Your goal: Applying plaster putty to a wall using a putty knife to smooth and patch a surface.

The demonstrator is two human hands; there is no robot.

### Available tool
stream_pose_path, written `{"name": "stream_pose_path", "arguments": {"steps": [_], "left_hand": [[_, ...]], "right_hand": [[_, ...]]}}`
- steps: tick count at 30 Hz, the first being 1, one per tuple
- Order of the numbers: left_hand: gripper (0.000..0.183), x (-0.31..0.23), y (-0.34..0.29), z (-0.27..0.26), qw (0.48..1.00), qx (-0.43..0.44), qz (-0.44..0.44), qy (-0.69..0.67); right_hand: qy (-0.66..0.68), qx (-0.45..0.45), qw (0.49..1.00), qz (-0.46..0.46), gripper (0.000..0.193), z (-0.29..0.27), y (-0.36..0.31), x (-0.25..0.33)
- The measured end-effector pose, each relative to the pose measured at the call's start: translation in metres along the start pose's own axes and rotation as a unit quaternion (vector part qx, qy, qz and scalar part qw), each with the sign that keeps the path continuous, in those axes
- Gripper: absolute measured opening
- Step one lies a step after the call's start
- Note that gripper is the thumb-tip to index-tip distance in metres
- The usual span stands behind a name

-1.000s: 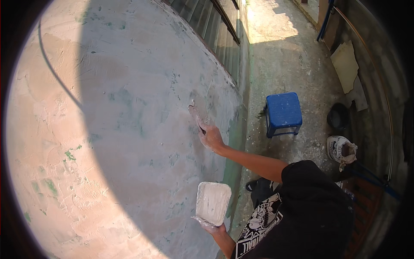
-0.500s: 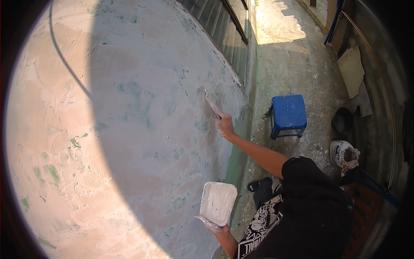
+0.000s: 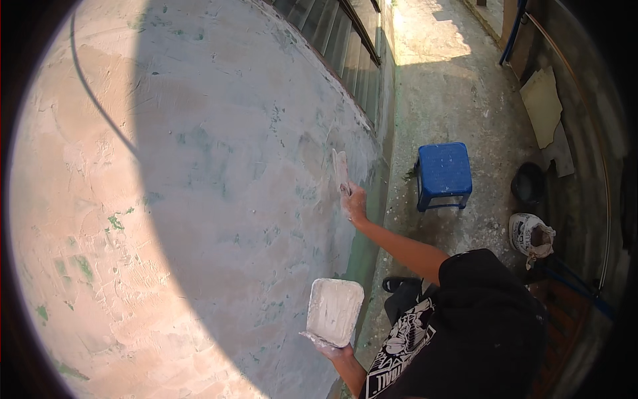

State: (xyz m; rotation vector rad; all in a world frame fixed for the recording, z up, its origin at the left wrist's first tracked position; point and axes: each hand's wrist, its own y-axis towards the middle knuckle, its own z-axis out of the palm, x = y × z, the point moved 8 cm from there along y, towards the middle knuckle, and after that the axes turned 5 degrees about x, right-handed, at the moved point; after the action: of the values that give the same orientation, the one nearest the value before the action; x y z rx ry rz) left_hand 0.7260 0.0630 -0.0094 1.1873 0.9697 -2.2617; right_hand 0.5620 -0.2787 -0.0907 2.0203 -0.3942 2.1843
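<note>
My right hand (image 3: 354, 201) is closed round the handle of a putty knife (image 3: 341, 169), its blade smeared with pale putty and held against or just off the wall (image 3: 232, 159). The wall is coated in patchy whitish putty, with green paint showing through in places. A damp-looking grey patch lies beside the blade. Lower down, my left hand (image 3: 335, 351) grips the bottom edge of a shallow rectangular tray (image 3: 334, 311) coated with white putty. Whitish smears cover the fingers of both hands.
On the concrete path (image 3: 438, 100) to the right stands a blue plastic stool (image 3: 444, 166). Beyond it are a black bucket (image 3: 528, 183) and an open sack (image 3: 530, 236). Torn board pieces (image 3: 541, 106) lean at the far right. A louvred window (image 3: 332, 36) is set in the wall above.
My right hand has moved slightly right and down with the putty knife, and the blade has turned to show its flat face. The tray has barely shifted.
</note>
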Motion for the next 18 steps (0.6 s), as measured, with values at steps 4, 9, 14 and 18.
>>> {"name": "stream_pose_path", "arguments": {"steps": [4,9,14,18], "left_hand": [[0.061,0.002,-0.009,-0.012,1.0,-0.021,-0.001,-0.019],[0.061,-0.001,-0.009,-0.031,0.999,-0.032,-0.003,-0.038],[0.062,-0.017,-0.002,-0.03,0.999,-0.011,0.006,-0.044],[0.063,-0.023,0.002,-0.028,1.0,-0.013,-0.008,-0.023]], "right_hand": [[-0.098,0.036,0.994,-0.014,0.026,0.03,0.032,0.015],[-0.194,0.027,0.978,-0.067,0.026,0.037,0.027,0.055],[0.173,0.121,0.977,0.02,0.022,0.023,0.015,0.038],[0.021,0.043,0.999,0.003,0.02,-0.004,0.063,0.013]]}}
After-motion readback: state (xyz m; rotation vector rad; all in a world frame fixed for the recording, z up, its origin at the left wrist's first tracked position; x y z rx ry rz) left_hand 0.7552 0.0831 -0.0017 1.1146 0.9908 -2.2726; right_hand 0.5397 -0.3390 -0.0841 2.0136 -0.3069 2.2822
